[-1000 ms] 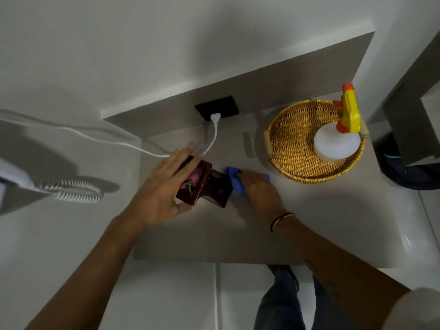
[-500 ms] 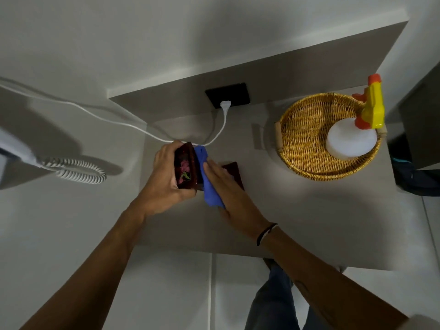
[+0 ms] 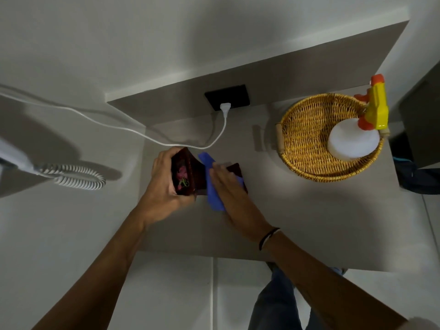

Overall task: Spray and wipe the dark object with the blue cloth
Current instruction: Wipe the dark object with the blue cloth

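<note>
Your left hand (image 3: 164,186) is gripping one flap of the dark object (image 3: 190,177), a dark reddish wallet-like case, with its fingers (image 3: 175,153) curled around the far edge and the thumb underneath near the close edge. That flap is standing up, tilted toward you, and its inner face is showing a pink and green pattern. The other flap is lying flat on the tabletop (image 3: 309,222), poking out past your right hand.

Your right hand (image 3: 232,189) is pressing flat, fingers extended and close together, onto the blue cloth (image 3: 212,186). The cloth is lying along the fold of the dark object, between the raised flap and the flat one, with one end sticking out past your fingertips and the other end showing beside your palm. A dark band is sitting on your right wrist.

Well apart to the right, a woven basket (image 3: 302,129) is resting on the tabletop, holding a white spray bottle (image 3: 352,141) with a yellow and orange trigger head. A white cable (image 3: 221,129) is running from a plug in the dark wall socket (image 3: 235,97), curving just behind your left hand. A coiled cord (image 3: 78,177) is lying off to the left.
</note>
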